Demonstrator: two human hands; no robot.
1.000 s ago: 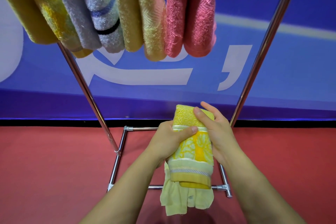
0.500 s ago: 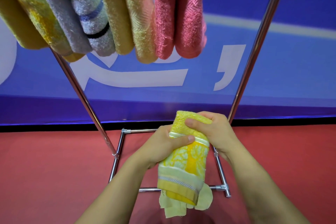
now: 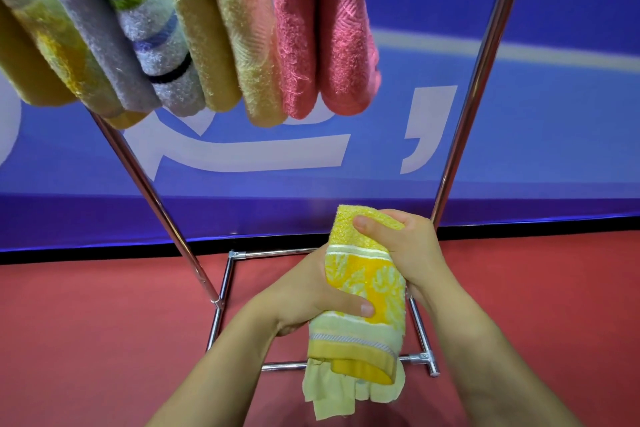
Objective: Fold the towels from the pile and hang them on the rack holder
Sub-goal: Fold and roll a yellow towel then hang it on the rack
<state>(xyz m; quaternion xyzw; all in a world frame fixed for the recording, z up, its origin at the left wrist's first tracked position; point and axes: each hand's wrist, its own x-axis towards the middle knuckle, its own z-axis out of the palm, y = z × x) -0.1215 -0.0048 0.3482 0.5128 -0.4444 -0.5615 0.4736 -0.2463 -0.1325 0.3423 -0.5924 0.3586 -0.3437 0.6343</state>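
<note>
A folded yellow towel (image 3: 360,315) with a leaf pattern and striped border is held upright in front of me, its loose ends hanging below. My left hand (image 3: 311,295) grips its middle from the left, thumb across the patterned band. My right hand (image 3: 405,250) grips its top fold from the right, thumb over the upper edge. Above, several folded towels hang in a row on the rack: pink ones (image 3: 322,28), yellowish ones (image 3: 225,28) and a grey striped one (image 3: 152,35). The rack's top bar is out of view.
The chrome rack has two slanted uprights, left (image 3: 152,198) and right (image 3: 474,83), and a floor frame (image 3: 221,291) on red carpet. A blue banner (image 3: 554,149) with white lettering stands close behind. The hanging space right of the pink towels is bare.
My left hand slid down the towel from near the top to its middle. My right hand curled tighter over the top fold. The view tilted so the hanging towels appear closer.
</note>
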